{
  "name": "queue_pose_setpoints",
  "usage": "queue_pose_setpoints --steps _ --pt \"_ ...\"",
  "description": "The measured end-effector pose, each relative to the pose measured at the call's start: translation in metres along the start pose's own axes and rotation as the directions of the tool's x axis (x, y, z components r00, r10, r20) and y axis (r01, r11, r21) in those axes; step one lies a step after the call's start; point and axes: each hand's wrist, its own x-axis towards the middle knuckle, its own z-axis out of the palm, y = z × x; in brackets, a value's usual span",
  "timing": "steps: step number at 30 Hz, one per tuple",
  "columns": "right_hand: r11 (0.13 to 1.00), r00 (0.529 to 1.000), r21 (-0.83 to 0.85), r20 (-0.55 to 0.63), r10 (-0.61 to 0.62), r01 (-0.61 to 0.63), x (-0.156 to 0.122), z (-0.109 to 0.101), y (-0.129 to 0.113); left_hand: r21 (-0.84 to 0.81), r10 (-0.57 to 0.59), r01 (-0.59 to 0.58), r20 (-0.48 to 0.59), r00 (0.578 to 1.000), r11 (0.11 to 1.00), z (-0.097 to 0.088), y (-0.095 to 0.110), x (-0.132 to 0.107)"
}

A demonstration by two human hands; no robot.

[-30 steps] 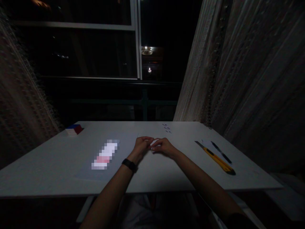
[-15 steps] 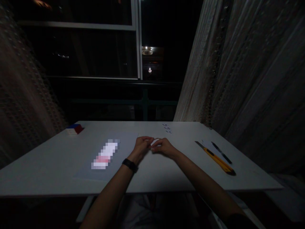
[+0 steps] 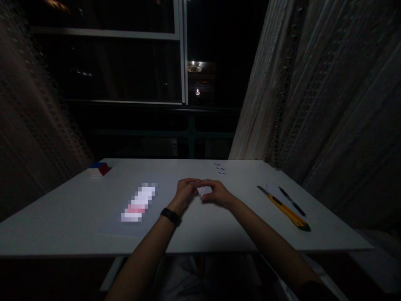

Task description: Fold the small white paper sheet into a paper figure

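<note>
My left hand (image 3: 185, 193) and my right hand (image 3: 217, 194) meet over the middle of a white table (image 3: 219, 225). Between their fingertips they pinch a small white piece of paper (image 3: 202, 190), held just above the tabletop. A black band sits on my left wrist (image 3: 170, 216). The light is dim and the paper's shape is hard to make out.
A yellow utility knife (image 3: 286, 211) and a black pen (image 3: 291, 200) lie at the right. A red and blue block (image 3: 98, 169) sits at the far left corner. Tiny paper bits (image 3: 220, 168) lie near the far edge. Curtains hang on both sides; a dark window is behind.
My hands stay together in the same place. The fingers have shifted slightly and a bit more of the white paper shows between them.
</note>
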Motion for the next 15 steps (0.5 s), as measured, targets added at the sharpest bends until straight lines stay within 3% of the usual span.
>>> queue_pose_setpoints --steps 7,15 --pt "0.997 0.997 -0.016 -0.004 0.081 -0.081 -0.0022 -0.0008 0.0016 0.030 0.019 -0.019 -0.009 1.000 0.999 0.0002 0.0001 -0.0018" --pt "0.989 0.993 0.092 0.030 0.114 -0.116 -0.0029 0.0011 -0.0049 0.075 0.047 -0.047 0.000 0.999 0.996 -0.0006 -0.0018 -0.0003"
